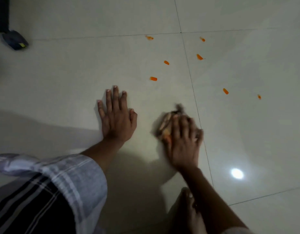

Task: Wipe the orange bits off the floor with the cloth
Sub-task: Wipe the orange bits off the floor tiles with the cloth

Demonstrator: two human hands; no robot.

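Several orange bits lie scattered on the pale tiled floor (78, 68), the nearest one (153, 79) just beyond my hands, others further right (225, 91) and up by the tile joint (149, 37). My right hand (183, 141) presses a crumpled brownish cloth (167, 122) onto the floor; hand and cloth are motion-blurred, and an orange smear shows at the cloth's near edge. My left hand (116, 117) rests flat on the tile with fingers spread, holding nothing, to the left of the cloth.
A dark object (15, 40) lies on the floor at the far left, below something dark at the frame's top-left corner. My bare foot (189, 215) is under my right forearm. Striped clothing (44, 191) fills the lower left. A light reflection (237, 173) glares on the tile.
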